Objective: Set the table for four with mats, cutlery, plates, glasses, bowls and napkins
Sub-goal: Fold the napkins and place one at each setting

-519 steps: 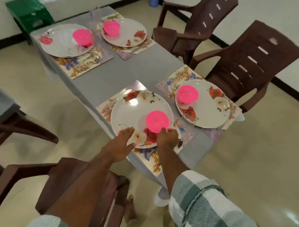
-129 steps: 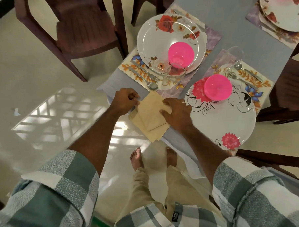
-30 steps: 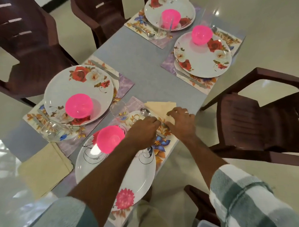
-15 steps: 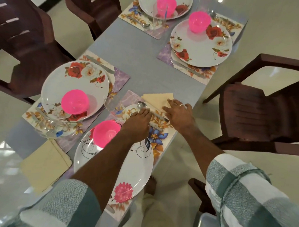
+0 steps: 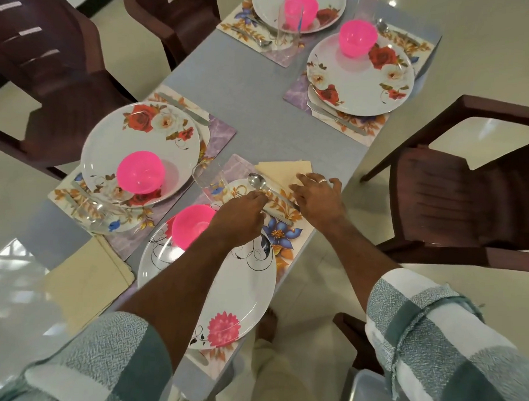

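Cream cloth is lying folded in a spare stack of napkins (image 5: 87,280) at the near left corner of the grey counter (image 5: 255,109), beside a white floral plate (image 5: 138,146) that is carrying a pink plastic bowl (image 5: 141,172). Moving right, the left hand (image 5: 239,219) is reaching over the nearest white plate with black scrollwork (image 5: 241,290), its fingers (image 5: 259,197) curling down onto the handle of a steel spoon (image 5: 258,182) on the floral placemat (image 5: 281,231); whether they are actually pinching it I cannot tell. Further right, the right hand (image 5: 319,198) is lying open, fingers spread and relaxed, over the edge of a folded cream napkin (image 5: 284,171) that is sitting at the mat's far end, under the spoon's bowl. The napkin step seems to be under way for this setting; next the cutlery probably needs straightening on the napkin, then the remaining napkins need carrying to the other three places.
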### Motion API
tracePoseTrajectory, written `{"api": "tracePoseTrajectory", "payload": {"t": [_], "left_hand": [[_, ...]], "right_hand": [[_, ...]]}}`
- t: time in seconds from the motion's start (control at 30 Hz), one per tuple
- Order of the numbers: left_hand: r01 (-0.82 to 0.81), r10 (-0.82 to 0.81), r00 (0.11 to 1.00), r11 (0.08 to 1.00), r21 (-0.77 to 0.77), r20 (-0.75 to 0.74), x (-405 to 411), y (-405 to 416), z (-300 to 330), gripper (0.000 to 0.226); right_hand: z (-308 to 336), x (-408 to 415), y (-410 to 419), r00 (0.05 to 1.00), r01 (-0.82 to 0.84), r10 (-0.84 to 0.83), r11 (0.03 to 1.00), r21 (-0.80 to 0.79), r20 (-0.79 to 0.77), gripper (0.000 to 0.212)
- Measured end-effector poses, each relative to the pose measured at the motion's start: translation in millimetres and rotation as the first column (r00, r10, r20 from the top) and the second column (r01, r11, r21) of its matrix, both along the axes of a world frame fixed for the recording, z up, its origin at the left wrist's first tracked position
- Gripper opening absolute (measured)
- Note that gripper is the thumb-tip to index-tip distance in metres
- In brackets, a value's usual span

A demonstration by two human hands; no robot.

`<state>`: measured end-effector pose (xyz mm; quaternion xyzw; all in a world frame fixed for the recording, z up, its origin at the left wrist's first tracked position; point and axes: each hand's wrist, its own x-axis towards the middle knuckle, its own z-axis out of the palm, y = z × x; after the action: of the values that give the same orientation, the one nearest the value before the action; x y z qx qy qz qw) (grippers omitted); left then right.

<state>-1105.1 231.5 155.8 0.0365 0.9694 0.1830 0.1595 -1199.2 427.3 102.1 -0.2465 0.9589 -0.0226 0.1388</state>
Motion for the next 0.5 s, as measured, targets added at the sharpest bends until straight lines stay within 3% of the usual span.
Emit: {"api": "tracePoseTrajectory", "payload": {"t": [0.2, 0.5], "left_hand": [[-0.023, 0.024, 0.994, 1.0, 0.012, -0.107, 19.8, -8.8, 4.9, 0.026], [-0.056, 0.065, 0.986, 0.996, 0.062, -0.153, 88.8, -38.2, 21.8, 0.041]], "right_hand": [[14.6, 15.7, -10.6, 0.999, 0.003, -0.006, 0.997, -0.08, -0.04, 0.036], [17.0, 95.7, -43.4, 0.979, -0.087, 0.02, 0.942, -0.326, -0.204, 0.031]]}}
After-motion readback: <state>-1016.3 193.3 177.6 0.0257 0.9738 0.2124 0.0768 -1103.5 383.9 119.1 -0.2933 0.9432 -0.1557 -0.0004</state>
